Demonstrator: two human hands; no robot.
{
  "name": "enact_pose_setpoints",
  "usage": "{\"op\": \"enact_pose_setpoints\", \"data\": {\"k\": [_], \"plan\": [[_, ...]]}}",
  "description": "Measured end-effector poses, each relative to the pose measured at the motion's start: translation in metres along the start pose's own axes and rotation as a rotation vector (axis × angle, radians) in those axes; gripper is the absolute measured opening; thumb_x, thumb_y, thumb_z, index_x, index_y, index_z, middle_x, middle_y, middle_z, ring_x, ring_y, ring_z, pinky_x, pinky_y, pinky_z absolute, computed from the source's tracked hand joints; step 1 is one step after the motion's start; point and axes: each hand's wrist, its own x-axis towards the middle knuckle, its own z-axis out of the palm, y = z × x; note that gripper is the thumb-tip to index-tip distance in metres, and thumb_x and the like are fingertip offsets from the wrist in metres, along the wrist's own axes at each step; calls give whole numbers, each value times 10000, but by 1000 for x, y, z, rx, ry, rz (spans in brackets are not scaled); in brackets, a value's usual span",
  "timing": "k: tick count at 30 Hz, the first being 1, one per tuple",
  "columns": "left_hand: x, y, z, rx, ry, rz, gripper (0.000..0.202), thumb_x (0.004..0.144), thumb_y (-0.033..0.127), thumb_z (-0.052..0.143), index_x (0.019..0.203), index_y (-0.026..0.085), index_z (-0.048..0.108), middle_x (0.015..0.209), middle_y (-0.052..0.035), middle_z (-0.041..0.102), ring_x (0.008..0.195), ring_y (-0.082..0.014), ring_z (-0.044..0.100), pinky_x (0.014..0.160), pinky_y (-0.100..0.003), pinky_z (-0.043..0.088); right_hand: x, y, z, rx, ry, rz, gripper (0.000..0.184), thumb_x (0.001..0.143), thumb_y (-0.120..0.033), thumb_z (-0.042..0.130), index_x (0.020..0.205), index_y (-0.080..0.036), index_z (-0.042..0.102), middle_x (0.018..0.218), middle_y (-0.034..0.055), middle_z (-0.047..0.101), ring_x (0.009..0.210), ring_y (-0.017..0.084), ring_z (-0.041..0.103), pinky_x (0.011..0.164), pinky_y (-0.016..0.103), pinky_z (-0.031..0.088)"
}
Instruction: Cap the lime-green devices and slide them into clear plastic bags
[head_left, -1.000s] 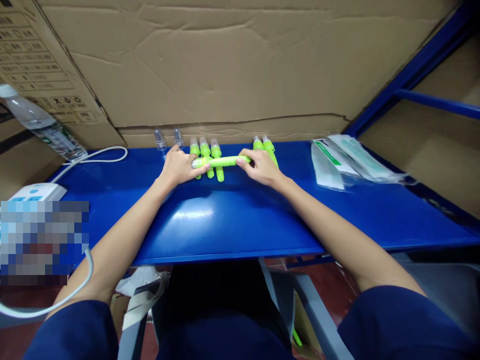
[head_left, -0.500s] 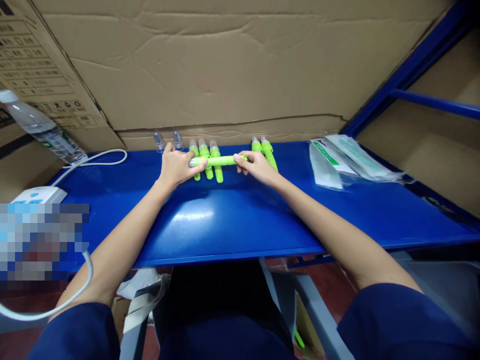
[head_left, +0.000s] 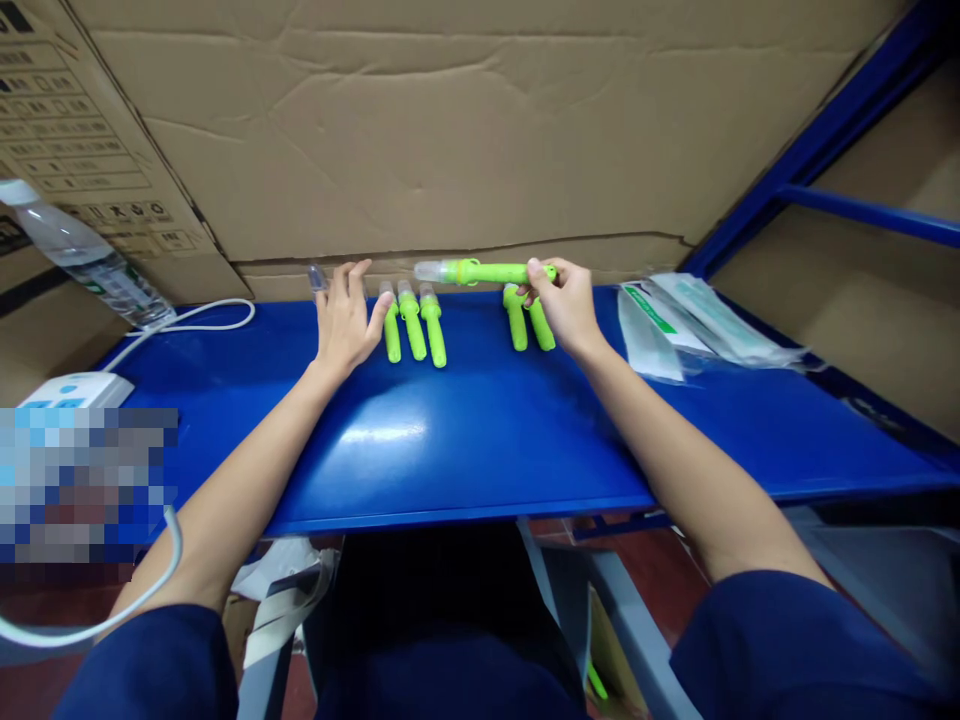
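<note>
1. Right hand point(head_left: 566, 300): closed in a pinch, thumb and fingers on the plain end of one green stick point(head_left: 491, 272)
2. That stick: off the table, roughly level, clear tip pointing left, small loop by the collar; in view it sits in front of the cardboard panel point(head_left: 450, 130)
3. Left hand point(head_left: 345, 320): wide, fingers spread, nothing seen in its grip; palm side mostly hidden, thumb tip overlaps the leftmost stick of the row, can't tell if it touches
4. Row of three green sticks point(head_left: 412, 325) on the blue table point(head_left: 465, 430), just right of left hand, side by side, clear ends toward the panel; top of the leftmost one partly covered by the thumb
5. Pair of green sticks point(head_left: 517, 325) lying below the right hand in view, well apart from the row; the hand hides part of their upper ends
6. Clear cap point(head_left: 317, 278) at back edge of table, just behind left hand; another clear piece mostly hidden behind the fingers
7. Far right: clear packets point(head_left: 660, 325), one with a green strip, lying flat-ish on the table
8. Far left: water bottle point(head_left: 90, 260) tilted, white cable point(head_left: 217, 302) looped near its base, white power strip point(head_left: 79, 390) nearer the person, partly behind a pixelated patch
</note>
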Motion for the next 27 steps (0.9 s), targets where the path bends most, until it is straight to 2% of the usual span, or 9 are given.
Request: {"op": "enact_pose_setpoints", "data": {"k": [2,4,7,9,11,15,20,27], "plan": [[0,0,0,4,-12,-13,715,989,687,196,1469,206,421,1464,-212,510,1385,-360,471,1109,-536,365,1,2,-4,-187,50,-37,402,1000,-543,474,923,-181,631,817,98,715,720,215,666,744,354,524],[-1,1,0,17,-37,-26,682,1002,651,210,1467,199,423,1476,-215,499,1402,-360,451,1115,-536,354,-2,0,-5,-394,38,-78,413,1016,-507,431,1012,-159,654,904,139,732,855,268,689,824,391,510],[-2,4,-3,41,-88,-52,623,1020,578,244,1473,185,415,1500,-224,478,1415,-365,434,1112,-537,346,-9,-7,-2,-652,-74,-119,417,1022,-425,393,1130,-129,666,1069,192,734,1033,330,673,925,442,466],[-2,4,-3,55,-107,-64,599,1022,554,262,1471,188,417,1502,-224,479,1415,-362,434,1106,-531,348,-15,-13,2,-749,-156,-145,418,1022,-384,384,1182,-124,669,1148,198,727,1091,342,657,975,460,432],[-3,3,-3,64,-112,-73,585,1023,549,270,1461,196,429,1494,-218,491,1410,-352,441,1100,-517,355,-21,-19,7,-787,-206,-179,448,1030,-371,368,1283,-121,641,1218,188,714,1116,340,648,981,451,423],[-3,-3,2,68,-128,-133,560,1028,531,260,1438,211,467,1465,-209,519,1379,-352,473,1072,-517,380,-36,-27,18,-849,-359,-226,523,1051,-397,348,1515,-190,469,1271,158,698,1067,324,662,846,379,459],[-2,-14,10,81,-207,-221,573,1028,518,233,1454,236,493,1441,-209,539,1365,-376,485,1060,-563,385,-52,-30,30,-915,-584,-270,514,1029,-428,455,1497,-220,498,1276,140,681,1037,330,690,767,361,469],[-2,-25,13,97,-270,-303,604,1019,512,214,1452,224,522,1416,-218,557,1330,-403,513,1047,-590,387,-59,-27,36,-890,-679,-284,617,1017,-525,481,1534,-190,447,1364,168,623,1075,341,694,809,377,500]]}}
